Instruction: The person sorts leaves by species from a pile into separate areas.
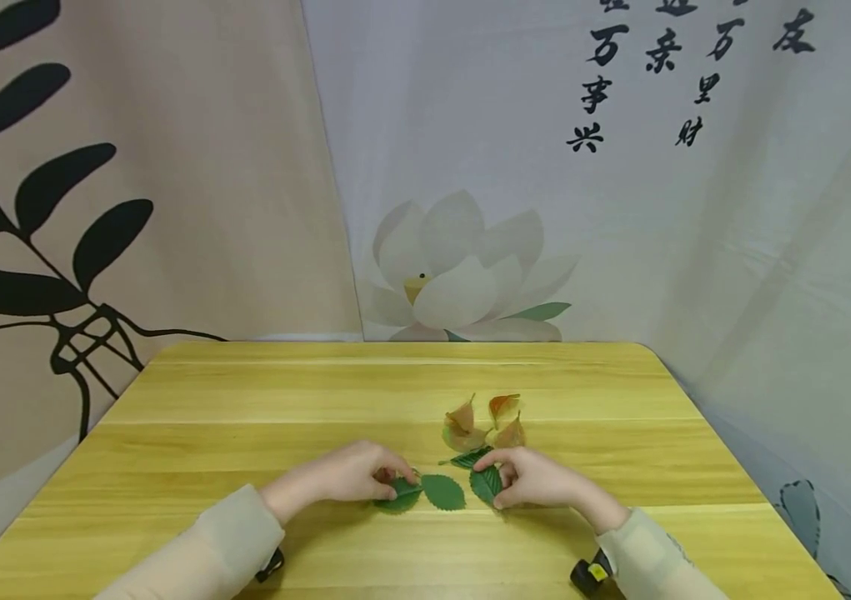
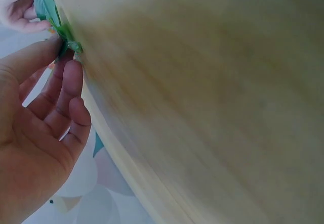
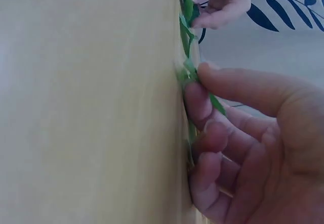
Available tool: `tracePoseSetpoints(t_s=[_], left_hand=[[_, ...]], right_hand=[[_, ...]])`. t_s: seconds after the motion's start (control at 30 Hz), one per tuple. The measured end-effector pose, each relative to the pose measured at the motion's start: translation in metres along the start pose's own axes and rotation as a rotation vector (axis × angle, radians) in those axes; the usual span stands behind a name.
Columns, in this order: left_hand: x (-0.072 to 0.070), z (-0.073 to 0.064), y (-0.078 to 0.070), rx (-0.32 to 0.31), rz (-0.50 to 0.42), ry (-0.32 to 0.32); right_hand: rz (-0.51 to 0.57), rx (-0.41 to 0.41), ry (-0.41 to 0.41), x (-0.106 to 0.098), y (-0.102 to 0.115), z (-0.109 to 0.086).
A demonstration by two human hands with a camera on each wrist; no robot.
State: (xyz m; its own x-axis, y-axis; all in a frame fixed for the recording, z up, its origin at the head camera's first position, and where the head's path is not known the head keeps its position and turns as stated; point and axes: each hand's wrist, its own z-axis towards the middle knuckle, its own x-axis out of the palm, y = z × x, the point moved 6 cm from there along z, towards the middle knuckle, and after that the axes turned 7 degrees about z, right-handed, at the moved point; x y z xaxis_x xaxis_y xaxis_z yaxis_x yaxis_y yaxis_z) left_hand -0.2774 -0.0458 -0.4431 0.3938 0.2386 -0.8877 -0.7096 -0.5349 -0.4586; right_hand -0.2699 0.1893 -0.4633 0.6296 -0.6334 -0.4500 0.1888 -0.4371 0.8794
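On the tabletop my left hand (image 1: 353, 473) pinches a green leaf (image 1: 401, 498) with serrated edges between thumb and fingers. Beside that leaf, a second green leaf (image 1: 443, 492) lies flat between the two hands. My right hand (image 1: 538, 479) holds another green leaf (image 1: 485, 483) by its edge, thumb below and index finger above. Just behind it lies a darker green leaf (image 1: 468, 457), partly covered by the right fingertips. In the right wrist view the right hand (image 3: 253, 128) has thumb and index finger on a leaf (image 3: 190, 71), seen nearly edge-on.
Orange-brown curled leaves (image 1: 464, 429) lie behind the green ones, partly behind the right hand. The wooden table (image 1: 245, 400) ends at a fabric backdrop (image 1: 230, 208) printed with plants and characters. A black wrist device (image 1: 588, 575) sits by the right sleeve.
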Motion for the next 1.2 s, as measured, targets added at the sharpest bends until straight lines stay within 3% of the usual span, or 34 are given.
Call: tracePoseSetpoints(t_s=[0.33,0.6,0.9,1.03,1.2], left_hand=[[-0.009,-0.007,0.003,-0.038,-0.116,-0.005],[-0.012,-0.011,0.009,-0.039,-0.074,-0.021],[-0.006,-0.013,0.012,-0.07,-0.113,0.031],[-0.018,-0.016,0.015,-0.081,-0.157,0.007],[-0.045,-0.028,0.022,-0.128,-0.149,-0.072]], right_hand=[[0.053,-0.014,-0.037,-0.006,0.0,0.006],[0.084,0.009,-0.053,-0.009,-0.003,0.008],[0.114,0.026,-0.077,-0.008,-0.009,0.008],[0.125,0.027,-0.076,-0.007,-0.01,0.005],[0.152,0.022,-0.064,-0.006,-0.011,0.003]])
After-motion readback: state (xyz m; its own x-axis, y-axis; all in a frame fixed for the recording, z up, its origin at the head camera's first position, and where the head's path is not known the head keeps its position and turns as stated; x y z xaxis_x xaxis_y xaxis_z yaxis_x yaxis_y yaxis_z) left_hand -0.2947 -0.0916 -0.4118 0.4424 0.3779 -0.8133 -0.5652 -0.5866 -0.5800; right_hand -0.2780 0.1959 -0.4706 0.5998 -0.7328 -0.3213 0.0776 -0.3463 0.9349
